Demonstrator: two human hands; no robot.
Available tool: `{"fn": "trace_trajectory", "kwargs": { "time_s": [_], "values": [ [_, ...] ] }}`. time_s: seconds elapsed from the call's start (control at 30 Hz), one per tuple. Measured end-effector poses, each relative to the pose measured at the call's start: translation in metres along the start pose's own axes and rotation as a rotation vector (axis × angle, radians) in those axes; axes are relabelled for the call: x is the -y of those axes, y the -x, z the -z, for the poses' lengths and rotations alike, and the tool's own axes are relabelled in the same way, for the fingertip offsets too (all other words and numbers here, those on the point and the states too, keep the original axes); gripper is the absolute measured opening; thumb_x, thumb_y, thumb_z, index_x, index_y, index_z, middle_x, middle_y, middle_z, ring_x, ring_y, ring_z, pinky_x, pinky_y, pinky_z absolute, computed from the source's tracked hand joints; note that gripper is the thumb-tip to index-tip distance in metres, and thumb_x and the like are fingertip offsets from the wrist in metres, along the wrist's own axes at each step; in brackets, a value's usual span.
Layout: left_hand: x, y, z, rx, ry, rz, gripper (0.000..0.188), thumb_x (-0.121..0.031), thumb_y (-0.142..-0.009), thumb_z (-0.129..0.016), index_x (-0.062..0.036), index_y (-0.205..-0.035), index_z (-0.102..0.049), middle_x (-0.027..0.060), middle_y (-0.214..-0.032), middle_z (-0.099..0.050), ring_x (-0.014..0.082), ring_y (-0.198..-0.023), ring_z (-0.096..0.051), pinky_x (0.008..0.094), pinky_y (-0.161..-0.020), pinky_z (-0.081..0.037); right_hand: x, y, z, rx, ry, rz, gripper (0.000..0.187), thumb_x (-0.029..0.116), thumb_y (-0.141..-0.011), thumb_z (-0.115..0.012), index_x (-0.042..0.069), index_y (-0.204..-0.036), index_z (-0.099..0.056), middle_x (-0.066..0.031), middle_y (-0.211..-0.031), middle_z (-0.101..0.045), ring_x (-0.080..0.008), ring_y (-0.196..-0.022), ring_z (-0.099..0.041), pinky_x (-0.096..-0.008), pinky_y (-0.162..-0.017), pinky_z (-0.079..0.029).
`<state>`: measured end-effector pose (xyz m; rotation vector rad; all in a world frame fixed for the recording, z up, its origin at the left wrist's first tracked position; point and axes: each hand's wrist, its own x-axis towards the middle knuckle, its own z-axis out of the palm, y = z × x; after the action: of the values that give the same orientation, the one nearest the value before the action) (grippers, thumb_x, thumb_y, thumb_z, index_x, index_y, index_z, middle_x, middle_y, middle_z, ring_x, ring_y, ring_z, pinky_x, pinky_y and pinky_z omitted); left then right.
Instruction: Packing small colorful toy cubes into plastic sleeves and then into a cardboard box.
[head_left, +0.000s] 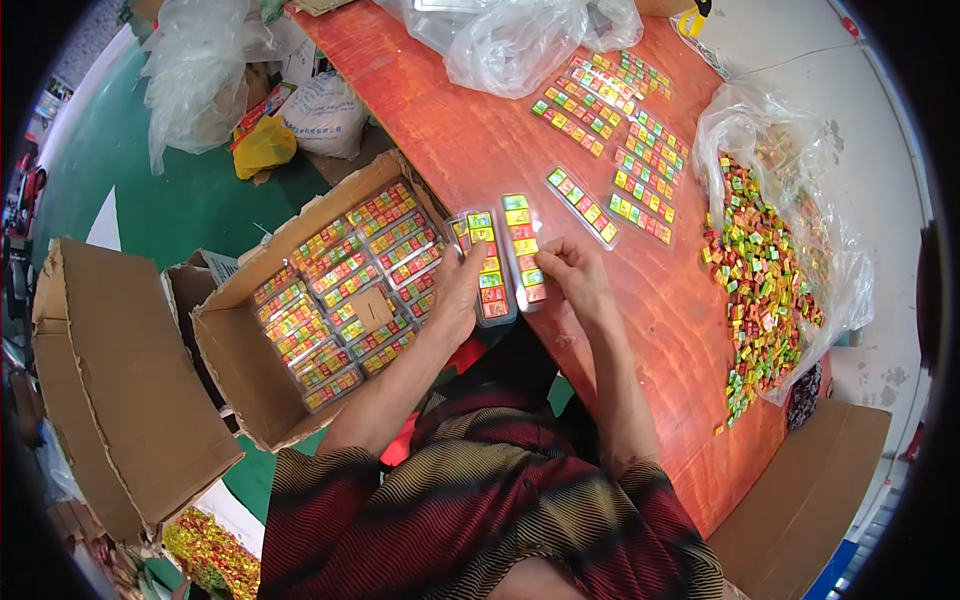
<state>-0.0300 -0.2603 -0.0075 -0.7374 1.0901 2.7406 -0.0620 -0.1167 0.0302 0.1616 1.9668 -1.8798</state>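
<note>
My left hand (462,290) is closed round the left side of a stack of narrow clear plastic trays (490,275), filled with small yellow, green and red wrapped blocks. The stack is at the table's near-left edge, thumb on top. Just right of it, my right hand (578,275) pinches the edge of another such filled tray (523,245). A single filled tray (583,207) lies flat on the red table (640,320), beyond my right hand. To the left, an open cardboard box (235,335) holds rows of the same trays, with a small cardboard piece (372,310) on top.
More filled trays (645,180) lie in rows farther up the table. A clear bag (850,285) spills loose coloured blocks (755,290) along the right side. Crumpled plastic (515,50) sits at the far end. Another carton (130,380) stands left, and a cardboard flap (810,500) lower right.
</note>
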Motion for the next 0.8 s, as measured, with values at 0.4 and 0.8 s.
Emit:
{"fn": "trace_trajectory", "kwargs": {
  "time_s": [0.4, 0.8],
  "values": [
    [0.001, 0.001, -0.002, -0.079, -0.298, -0.081, 0.04, -0.022, -0.075, -0.064, -0.0003, -0.102, -0.046, 0.0054, -0.09, -0.055, 0.0117, -0.083, -0.052, 0.0256, -0.076, -0.041, -0.007, 0.016, -0.044, -0.171, 0.889, 0.511, 0.019, 0.01, -0.08, -0.056, -0.004, -0.092, -0.052, -0.0153, -0.083, -0.058, -0.0227, -0.068, -0.057, -0.032, -0.057, -0.043],
    [-0.015, 0.034, 0.023, 0.127, -0.143, -0.099, 0.037, -0.013, -0.08, -0.057, -0.0058, -0.113, -0.042, 0.0013, -0.098, -0.051, 0.0097, -0.088, -0.049, 0.0263, -0.076, -0.042, -0.018, 0.039, -0.061, 0.301, 0.534, 0.423, 0.066, 0.002, -0.079, -0.053, -0.004, -0.132, -0.014, -0.0219, -0.127, -0.033, -0.0273, -0.113, -0.038, -0.0319, -0.094, -0.033]
  ]
}}
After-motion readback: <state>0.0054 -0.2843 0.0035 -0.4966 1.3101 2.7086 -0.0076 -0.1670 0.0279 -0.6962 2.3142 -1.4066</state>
